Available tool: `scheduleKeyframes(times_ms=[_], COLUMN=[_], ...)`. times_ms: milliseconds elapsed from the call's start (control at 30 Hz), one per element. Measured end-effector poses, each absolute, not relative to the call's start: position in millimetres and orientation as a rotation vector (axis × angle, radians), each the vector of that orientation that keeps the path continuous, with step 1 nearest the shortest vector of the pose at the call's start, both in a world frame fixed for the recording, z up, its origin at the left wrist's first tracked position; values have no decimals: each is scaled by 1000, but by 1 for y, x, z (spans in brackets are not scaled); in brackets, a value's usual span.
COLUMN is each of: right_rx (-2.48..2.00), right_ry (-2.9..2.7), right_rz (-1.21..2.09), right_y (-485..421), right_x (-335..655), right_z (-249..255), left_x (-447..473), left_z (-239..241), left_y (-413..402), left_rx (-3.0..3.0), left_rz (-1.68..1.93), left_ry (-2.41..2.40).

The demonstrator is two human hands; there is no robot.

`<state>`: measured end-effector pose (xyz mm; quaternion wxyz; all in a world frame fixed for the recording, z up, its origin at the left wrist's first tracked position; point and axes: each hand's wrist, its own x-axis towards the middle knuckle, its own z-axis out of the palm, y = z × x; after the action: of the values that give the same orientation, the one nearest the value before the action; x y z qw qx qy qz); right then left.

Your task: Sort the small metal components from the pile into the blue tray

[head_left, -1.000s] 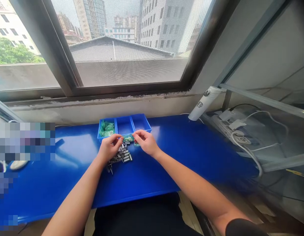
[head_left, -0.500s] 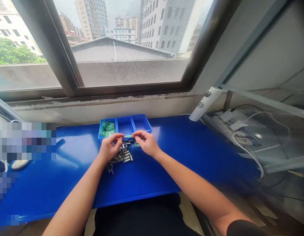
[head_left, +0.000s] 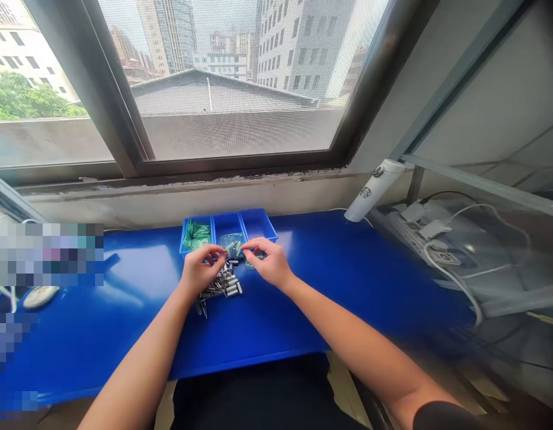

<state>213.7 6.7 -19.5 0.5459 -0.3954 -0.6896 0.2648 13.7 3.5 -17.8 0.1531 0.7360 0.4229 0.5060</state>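
A small clear plastic bag with a greenish tint (head_left: 232,239) is stretched between my two hands, in front of the blue tray's middle compartment. Pale short pieces show in or through it; I cannot tell which. My left hand (head_left: 202,269) pinches the bag's left edge between thumb and fingers. At the opposite edge, my right hand (head_left: 268,261) closes its fingertips on it. Below my left hand lies a pile of small metal parts with pins and grey cylinder-like pieces (head_left: 220,285). Another bit of greenish clear plastic (head_left: 252,261) peeks out beside my right hand.
The blue three-compartment tray (head_left: 260,224) stands near the wall, with green-tinted plastic bags (head_left: 197,232) in its left section. A white tumbler (head_left: 375,190) leans at the back right of the blue table (head_left: 339,280). Cables and white plugs (head_left: 433,230) lie farther right.
The bag, earlier a thin strip between my fingertips, now shows its broad face with pale pieces visible. My hands have barely shifted.
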Motion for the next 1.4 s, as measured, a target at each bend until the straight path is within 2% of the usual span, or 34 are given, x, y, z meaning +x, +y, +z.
scheduleKeyframes(times_ms=[267,500,667,1000,1133,1400], right_rx=[-966,-1022,-1027,-1024,-1040,-1027], right_ry=[-1664,-1684,-1682,-1691,-1704,-1725], right_rz=[672,690,696,707,713,716], right_y=[8,6,6,5,4,3], right_x=[214,215,216,216,216,216], right_z=[-20,-18,-15,-14,-13,-11], left_x=[14,-5,-25,-14,-10,-8], left_z=[-20,-17,-15,-14,-9,-8], left_y=[6,16,23,17,12,8], left_rx=[2076,1838,2035,2276,2305,2480], left_rz=[1481,1673,1473,953,969,1120], left_ry=[1292,1811,2104,2273,2324,2091])
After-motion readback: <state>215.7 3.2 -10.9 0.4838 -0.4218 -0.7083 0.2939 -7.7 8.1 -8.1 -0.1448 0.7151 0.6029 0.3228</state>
